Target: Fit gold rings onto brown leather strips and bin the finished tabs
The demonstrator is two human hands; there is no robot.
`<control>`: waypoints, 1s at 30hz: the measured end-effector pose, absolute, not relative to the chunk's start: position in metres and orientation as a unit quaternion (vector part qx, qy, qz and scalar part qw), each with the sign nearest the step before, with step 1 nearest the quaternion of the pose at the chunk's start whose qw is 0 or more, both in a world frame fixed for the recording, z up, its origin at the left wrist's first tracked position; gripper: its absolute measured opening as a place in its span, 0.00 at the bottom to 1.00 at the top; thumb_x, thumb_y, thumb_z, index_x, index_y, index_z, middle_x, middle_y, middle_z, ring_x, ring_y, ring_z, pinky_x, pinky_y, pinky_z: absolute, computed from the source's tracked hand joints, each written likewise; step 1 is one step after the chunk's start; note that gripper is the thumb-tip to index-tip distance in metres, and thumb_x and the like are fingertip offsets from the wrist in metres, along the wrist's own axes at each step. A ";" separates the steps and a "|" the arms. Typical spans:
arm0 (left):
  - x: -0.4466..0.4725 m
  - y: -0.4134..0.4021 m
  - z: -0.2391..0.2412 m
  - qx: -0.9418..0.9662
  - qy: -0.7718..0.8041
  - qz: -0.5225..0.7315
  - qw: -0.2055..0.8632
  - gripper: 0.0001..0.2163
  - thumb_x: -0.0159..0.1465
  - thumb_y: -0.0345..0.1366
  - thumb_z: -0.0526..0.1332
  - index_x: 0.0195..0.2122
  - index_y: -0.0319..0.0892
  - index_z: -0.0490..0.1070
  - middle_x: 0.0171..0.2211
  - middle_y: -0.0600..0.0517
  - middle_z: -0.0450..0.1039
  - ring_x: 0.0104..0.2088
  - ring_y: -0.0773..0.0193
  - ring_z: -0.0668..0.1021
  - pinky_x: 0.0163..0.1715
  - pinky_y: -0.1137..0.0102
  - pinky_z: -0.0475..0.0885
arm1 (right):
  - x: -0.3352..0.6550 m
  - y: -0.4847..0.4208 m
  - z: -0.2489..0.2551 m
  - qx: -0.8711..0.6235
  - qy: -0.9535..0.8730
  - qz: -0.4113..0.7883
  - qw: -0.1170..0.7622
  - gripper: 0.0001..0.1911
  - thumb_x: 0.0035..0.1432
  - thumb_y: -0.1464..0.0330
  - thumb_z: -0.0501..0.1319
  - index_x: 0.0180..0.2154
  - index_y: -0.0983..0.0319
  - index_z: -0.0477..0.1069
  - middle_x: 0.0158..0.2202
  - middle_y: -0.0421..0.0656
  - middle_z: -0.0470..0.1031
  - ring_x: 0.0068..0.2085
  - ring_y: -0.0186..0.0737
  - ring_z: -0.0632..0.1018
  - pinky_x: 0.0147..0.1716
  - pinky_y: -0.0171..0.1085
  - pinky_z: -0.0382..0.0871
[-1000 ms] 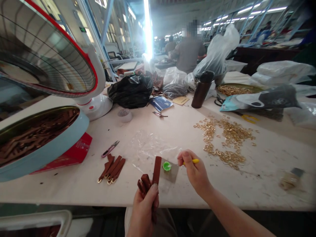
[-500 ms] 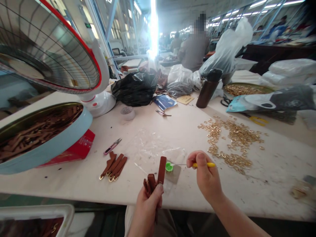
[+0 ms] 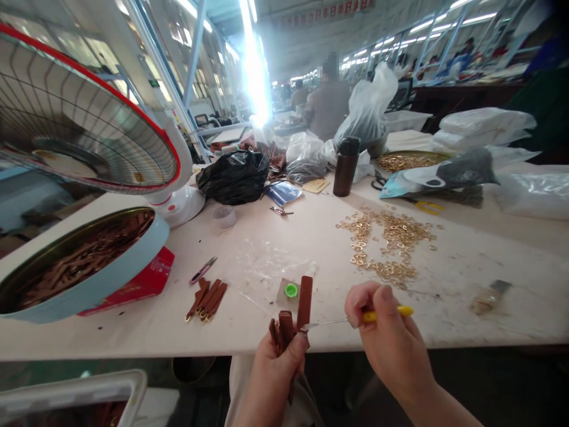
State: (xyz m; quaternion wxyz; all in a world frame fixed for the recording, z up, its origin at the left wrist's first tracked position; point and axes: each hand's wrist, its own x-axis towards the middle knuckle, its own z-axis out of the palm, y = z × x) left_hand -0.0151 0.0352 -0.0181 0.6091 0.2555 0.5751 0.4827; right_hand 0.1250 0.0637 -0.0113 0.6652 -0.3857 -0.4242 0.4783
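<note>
Left hand (image 3: 273,370): yours clamps a bundle of brown leather strips (image 3: 288,320), one upright, above the counter (image 3: 311,237) edge.
Right hand (image 3: 389,338): pinches a yellow-handled needle tool (image 3: 355,319), tip at that strip's base.
Advice: steady the strip; keep the tip light.

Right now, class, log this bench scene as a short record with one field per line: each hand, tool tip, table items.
left hand: fingers grip brown straps
right hand: holds yellow-handled tool
tool tip: at the raised strap's lower end
table: green cap, gold rings, finished straps, tin, fan
</note>
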 end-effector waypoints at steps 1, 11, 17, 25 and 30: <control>-0.014 0.033 -0.016 0.260 0.576 0.483 0.607 0.21 0.40 0.48 0.69 0.27 0.37 0.68 0.15 0.60 0.59 0.16 0.75 0.58 0.18 0.76 0.51 | 0.126 0.062 -0.011 -0.382 -0.427 0.476 0.667 0.20 0.63 0.56 0.48 0.24 0.59 0.64 0.20 0.38 0.62 0.23 0.36 0.62 0.23 0.35 0.55; -0.007 0.020 -0.015 0.233 0.562 0.514 0.605 0.17 0.42 0.43 0.69 0.26 0.39 0.66 0.15 0.58 0.62 0.15 0.75 0.60 0.17 0.76 0.50 | 0.151 0.041 0.009 -0.403 -0.454 0.366 0.705 0.20 0.64 0.59 0.47 0.24 0.58 0.65 0.21 0.39 0.61 0.25 0.37 0.64 0.26 0.35 0.58; -0.001 0.012 -0.008 0.231 0.516 0.512 0.647 0.11 0.45 0.37 0.66 0.24 0.39 0.64 0.14 0.60 0.59 0.14 0.77 0.57 0.15 0.77 0.48 | 0.144 0.033 -0.011 -0.429 -0.618 0.434 0.495 0.13 0.63 0.60 0.50 0.34 0.60 0.67 0.24 0.38 0.66 0.26 0.36 0.68 0.25 0.32 0.62; 0.005 0.006 -0.010 0.256 0.536 0.482 0.644 0.12 0.45 0.39 0.67 0.25 0.38 0.66 0.12 0.62 0.55 0.13 0.77 0.54 0.15 0.77 0.46 | 0.130 0.035 -0.015 -0.373 -0.616 0.545 0.430 0.13 0.61 0.62 0.52 0.33 0.62 0.69 0.27 0.39 0.69 0.29 0.37 0.70 0.28 0.32 0.65; 0.002 0.005 -0.008 0.269 0.558 0.485 0.617 0.11 0.45 0.38 0.67 0.25 0.39 0.68 0.13 0.61 0.58 0.14 0.75 0.57 0.15 0.76 0.48 | 0.131 0.034 -0.018 -0.368 -0.607 0.575 0.406 0.09 0.58 0.65 0.55 0.31 0.62 0.70 0.23 0.37 0.67 0.25 0.35 0.69 0.26 0.31 0.64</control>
